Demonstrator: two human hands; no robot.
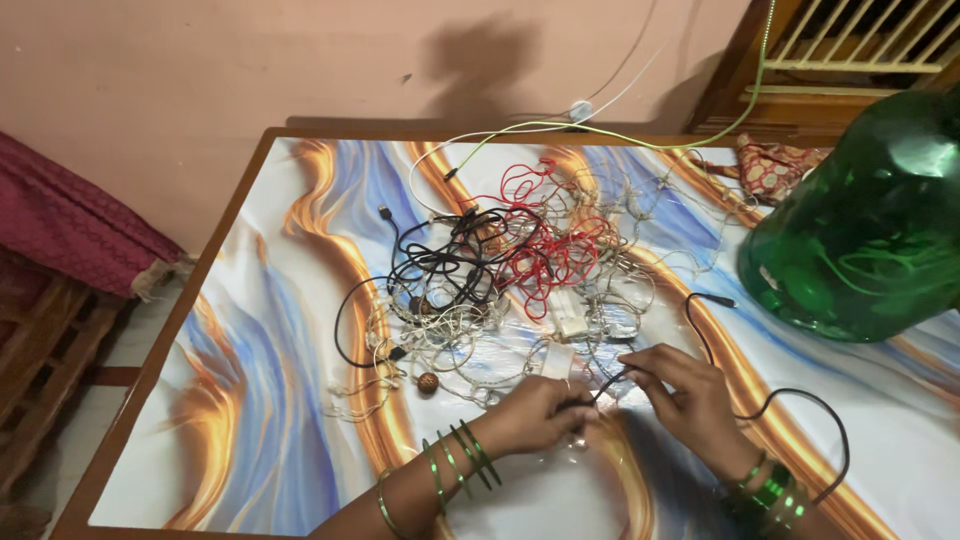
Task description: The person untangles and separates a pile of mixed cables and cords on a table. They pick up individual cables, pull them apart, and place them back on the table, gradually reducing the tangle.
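A: Where is the black cable (770, 400) now?

B: One end sits between both hands near the front edge of the table (250, 380). The left hand (535, 415) is closed around it just below the white plug (558, 360), and the right hand (685, 395) pinches it a little further along with fingertips drawn close together. From there it loops out to the right, curves back and ends in a free connector (722, 300) lying on the tabletop

A: So is it loose from the rest?

B: That long loop looks free, yes. It lies apart from the heap, on bare marbled surface. The part in the hands, though, is right at the edge of the tangle, and I cannot tell whether it is threaded through the pale wires there

A: And the heap itself?

B: Mostly untouched, by the look of it. The red wire (545, 245) and another bundle of black cords (450, 260) are knotted together in the middle, with the pale string lights (450, 340) spread around and under them. A white cord (480, 140) and a yellow-green cord (640, 138) run off toward the wall

A: Anything else near?

B: A big green glass jar (865, 230) lies on its side at the right, well apart from the hands, and a small patterned pouch (770, 165) behind it
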